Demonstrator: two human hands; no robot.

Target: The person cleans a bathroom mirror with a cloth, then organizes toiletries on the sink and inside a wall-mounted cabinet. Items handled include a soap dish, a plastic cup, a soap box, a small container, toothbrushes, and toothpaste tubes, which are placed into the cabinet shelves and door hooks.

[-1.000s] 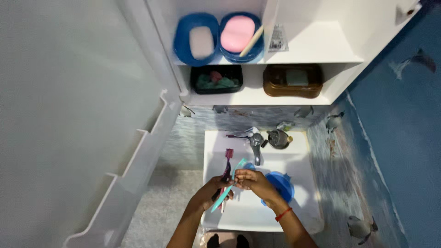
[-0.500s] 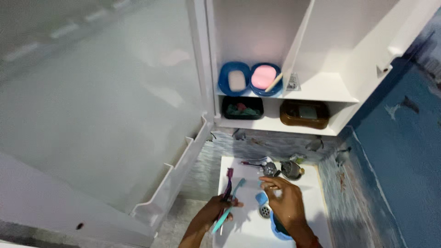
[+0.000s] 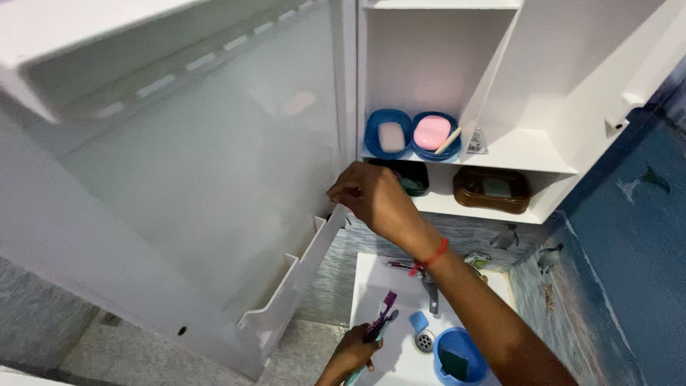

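From the head view, your right hand curls its fingers onto the edge of the open cabinet door; grip that edge firmly and swing it steadily. Below the door, your left hand clenches two toothbrushes over the white sink. Right of the door, two blue soap dishes hold a white and a pink bar; a brown box sits beneath.

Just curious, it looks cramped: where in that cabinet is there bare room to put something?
The upper right shelf, beside the blue soap dishes, is bare. The lower shelf is crowded: brown box, dark tray, right hand in front.
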